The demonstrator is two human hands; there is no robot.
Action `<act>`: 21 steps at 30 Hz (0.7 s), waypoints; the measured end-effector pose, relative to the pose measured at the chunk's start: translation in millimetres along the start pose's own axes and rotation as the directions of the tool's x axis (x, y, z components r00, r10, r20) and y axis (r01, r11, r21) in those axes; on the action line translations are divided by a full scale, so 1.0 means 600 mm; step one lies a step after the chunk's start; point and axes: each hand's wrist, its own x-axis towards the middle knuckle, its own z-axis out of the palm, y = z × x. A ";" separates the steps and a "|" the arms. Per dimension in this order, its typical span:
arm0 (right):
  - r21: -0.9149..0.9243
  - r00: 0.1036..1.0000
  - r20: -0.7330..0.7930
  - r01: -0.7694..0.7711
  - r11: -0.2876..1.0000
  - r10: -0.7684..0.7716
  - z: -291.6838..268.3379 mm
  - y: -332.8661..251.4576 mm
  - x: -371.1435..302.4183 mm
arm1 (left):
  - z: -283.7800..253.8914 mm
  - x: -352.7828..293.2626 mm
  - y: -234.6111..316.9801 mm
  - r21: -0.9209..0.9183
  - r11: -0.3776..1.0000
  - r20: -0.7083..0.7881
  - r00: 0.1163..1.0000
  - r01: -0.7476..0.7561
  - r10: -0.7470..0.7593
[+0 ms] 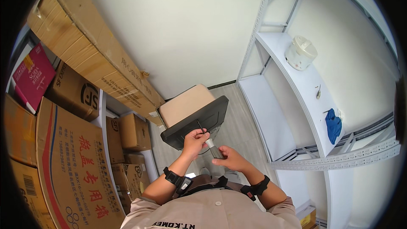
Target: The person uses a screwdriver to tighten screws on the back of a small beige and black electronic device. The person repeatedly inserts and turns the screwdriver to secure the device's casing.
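Observation:
In front of my body, both hands are on one slim tool with a thin dark shaft (pixel 200 124), a white collar (pixel 209 143) and a grey handle-like body (pixel 217 153); its exact kind does not show. Fingers of my left hand (pixel 195 142) are pinched around the shaft near the white collar. My right hand (pixel 231 159) is closed on the grey body, thumb on top. Just beyond the hands stands a tilted black panel (pixel 182 128) with rounded corners. Behind it sits a beige, smooth-topped block (pixel 186 105). The shaft's far end lies against the panel in view; contact cannot be told.
Cardboard boxes (pixel 76 161) fill shelves at the left, with a long tall carton (pixel 97 55) leaning there. White shelving (pixel 271 114) at the right holds a cream rice cooker (pixel 301 53), a small metal item (pixel 318 92) and a blue cloth-like bundle (pixel 333 126). Grey floor (pixel 241 123) lies between.

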 end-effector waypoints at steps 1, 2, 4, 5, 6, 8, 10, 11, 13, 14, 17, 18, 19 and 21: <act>-0.005 1.000 -0.005 0.011 1.000 -0.011 0.000 0.001 -0.001 | 0.001 -0.001 0.000 -0.004 1.000 0.001 1.000 0.002 -0.002; -0.010 1.000 -0.011 0.021 1.000 -0.021 -0.001 0.003 -0.002 | 0.001 -0.002 0.000 -0.008 1.000 0.003 1.000 0.005 -0.005; -0.014 1.000 -0.011 0.025 1.000 -0.025 -0.001 0.003 -0.003 | 0.001 -0.004 -0.002 -0.012 1.000 0.004 1.000 0.010 -0.010; -0.011 1.000 -0.007 0.018 1.000 -0.018 -0.001 -0.001 -0.005 | 0.001 -0.003 -0.003 -0.011 1.000 0.004 1.000 0.012 -0.012; -0.010 1.000 -0.005 0.012 1.000 -0.012 -0.001 -0.004 -0.007 | 0.001 -0.003 -0.004 -0.010 1.000 0.006 1.000 0.014 -0.014; -0.013 1.000 -0.002 0.015 1.000 -0.015 -0.001 -0.002 -0.008 | 0.000 -0.003 -0.007 -0.014 1.000 0.007 1.000 0.012 -0.012; -0.005 1.000 0.002 0.014 1.000 -0.014 -0.002 -0.002 -0.008 | 0.000 -0.003 -0.007 -0.014 1.000 0.009 1.000 0.012 -0.012; 0.005 1.000 0.004 0.011 1.000 -0.011 -0.001 -0.002 -0.008 | 0.001 -0.003 -0.007 -0.013 1.000 0.010 1.000 0.014 -0.014; 0.010 1.000 0.006 0.003 1.000 -0.003 0.000 -0.003 -0.008 | 0.000 -0.004 -0.007 -0.015 1.000 0.011 1.000 0.013 -0.013; 0.006 1.000 0.004 -0.001 1.000 0.001 0.000 -0.004 -0.008 | -0.001 -0.004 -0.006 -0.019 1.000 0.012 1.000 0.009 -0.009; 0.006 1.000 0.002 0.000 1.000 0.000 0.001 -0.008 -0.007 | -0.002 -0.003 -0.005 -0.014 1.000 0.008 1.000 -0.003 0.004; 0.008 1.000 0.000 0.003 1.000 -0.003 0.001 -0.009 -0.007 | -0.001 -0.002 -0.005 -0.009 1.000 0.008 1.000 -0.007 0.007; 0.013 1.000 -0.003 0.007 1.000 -0.007 0.002 -0.009 -0.006 | -0.001 -0.001 -0.004 -0.005 1.000 0.005 1.000 -0.007 0.007; 0.024 1.000 -0.008 0.017 1.000 -0.017 0.001 -0.006 -0.004 | -0.001 0.001 -0.002 0.006 1.000 0.000 1.000 -0.008 0.008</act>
